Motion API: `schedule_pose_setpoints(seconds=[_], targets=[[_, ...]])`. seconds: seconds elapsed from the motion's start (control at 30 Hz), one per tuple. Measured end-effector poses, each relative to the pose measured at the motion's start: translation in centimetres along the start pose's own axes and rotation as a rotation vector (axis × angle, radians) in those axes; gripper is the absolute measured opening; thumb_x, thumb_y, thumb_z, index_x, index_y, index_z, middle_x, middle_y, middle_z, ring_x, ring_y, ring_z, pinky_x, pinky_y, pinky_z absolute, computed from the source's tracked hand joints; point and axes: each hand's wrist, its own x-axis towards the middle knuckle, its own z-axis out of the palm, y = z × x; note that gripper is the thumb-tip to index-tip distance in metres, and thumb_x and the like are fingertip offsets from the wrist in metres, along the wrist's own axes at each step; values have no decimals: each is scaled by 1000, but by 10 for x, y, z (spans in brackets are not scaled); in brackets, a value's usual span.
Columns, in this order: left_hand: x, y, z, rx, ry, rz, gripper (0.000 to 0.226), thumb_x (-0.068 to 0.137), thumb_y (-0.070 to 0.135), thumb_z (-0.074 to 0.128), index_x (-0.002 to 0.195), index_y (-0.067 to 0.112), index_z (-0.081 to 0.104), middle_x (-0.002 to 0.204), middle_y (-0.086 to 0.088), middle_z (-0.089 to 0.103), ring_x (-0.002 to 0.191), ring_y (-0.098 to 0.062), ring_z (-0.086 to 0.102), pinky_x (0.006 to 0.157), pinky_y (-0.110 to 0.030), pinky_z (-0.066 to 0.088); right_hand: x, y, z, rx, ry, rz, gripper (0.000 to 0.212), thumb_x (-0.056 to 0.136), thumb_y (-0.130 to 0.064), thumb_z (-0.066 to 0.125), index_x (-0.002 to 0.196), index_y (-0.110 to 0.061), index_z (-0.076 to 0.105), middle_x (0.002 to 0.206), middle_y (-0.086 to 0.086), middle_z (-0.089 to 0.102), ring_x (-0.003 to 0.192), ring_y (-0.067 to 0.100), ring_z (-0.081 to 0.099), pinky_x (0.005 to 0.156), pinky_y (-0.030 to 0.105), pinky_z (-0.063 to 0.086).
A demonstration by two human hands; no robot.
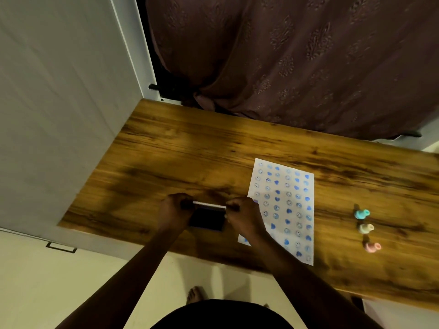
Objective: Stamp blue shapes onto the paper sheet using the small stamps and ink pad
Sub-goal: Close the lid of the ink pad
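The dark ink pad [206,219] lies on the wooden table [180,148] near its front edge, with its lid [209,205] raised along the far side. My left hand [172,213] grips the lid's left end and my right hand [242,216] grips its right end. Just right of the pad lies the white paper sheet [283,210], filled with rows of blue hearts and smiley faces; my right wrist covers its lower left corner. Three small stamps sit further right: a teal stamp [361,213], a beige stamp [365,228] and a pink stamp [371,247].
A patterned maroon curtain [297,60] hangs behind the table's far edge. A white door or panel [61,103] stands along the left side. Pale floor and my foot [195,294] show below the table's front edge.
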Motion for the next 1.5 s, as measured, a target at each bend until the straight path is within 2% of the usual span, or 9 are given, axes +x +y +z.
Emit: schedule_pose_setpoints(seconds=[0.17,0.3,0.4,0.57,0.73,0.97,1.2,1.33,1.5], targets=[[-7,-4,1,-18,-21,-7,24,90,9,68,109,18,80,104,-1,78,86,-6,62,70,-2,37,-8,3,4,96,33,34,23,95,-13,64,112,-16,79,113,3,78,103,19,71,102,36,54],[-9,-11,1,-36,-50,-55,21,91,17,71,111,21,78,107,0,78,89,-11,69,71,-8,44,-15,7,7,78,47,-3,21,94,-14,66,109,-20,80,113,-4,78,89,-1,64,76,-1,43],[-13,-16,1,-112,-33,-81,24,87,13,76,111,16,75,106,-3,76,99,-24,73,82,-23,53,-20,10,12,54,42,-11,21,92,-18,72,111,-20,79,114,-5,78,97,4,69,64,-10,37],[-19,-14,-2,-171,23,-83,21,86,15,79,106,12,73,103,-7,75,93,-19,68,87,-34,53,-29,9,20,38,52,-32,29,89,-21,78,118,-19,75,121,-3,75,113,12,69,90,10,43],[-31,-11,-2,-161,47,-52,20,86,9,79,105,7,78,103,-11,81,86,-11,67,87,-32,57,-35,10,28,21,93,-24,32,88,-23,79,119,-21,73,122,-4,74,114,11,67,73,-8,31],[-35,-13,1,-134,77,-87,27,82,12,83,108,5,75,105,-14,80,95,-28,76,83,-27,50,-40,10,34,-14,112,-60,32,89,-26,78,120,-25,72,121,-6,75,113,12,69,88,11,44],[-31,-11,-2,-99,50,-54,31,84,17,82,111,5,74,109,-17,78,101,-34,74,93,-37,54,-37,13,37,-26,138,-51,30,90,-27,77,119,-23,72,119,-4,75,112,13,69,84,11,45],[-32,-8,-4,-111,33,-58,35,85,17,82,116,3,73,115,-18,77,107,-35,72,99,-39,52,-33,12,37,36,162,-15,25,89,-22,79,113,-20,75,113,-5,77,106,10,70,72,-5,32],[-33,-1,-6,-197,57,-99,25,82,13,84,105,5,76,106,-15,80,96,-29,75,95,-41,57,-26,13,41,130,187,49,19,87,-19,80,106,-17,75,109,-2,77,95,7,68,77,5,41]])
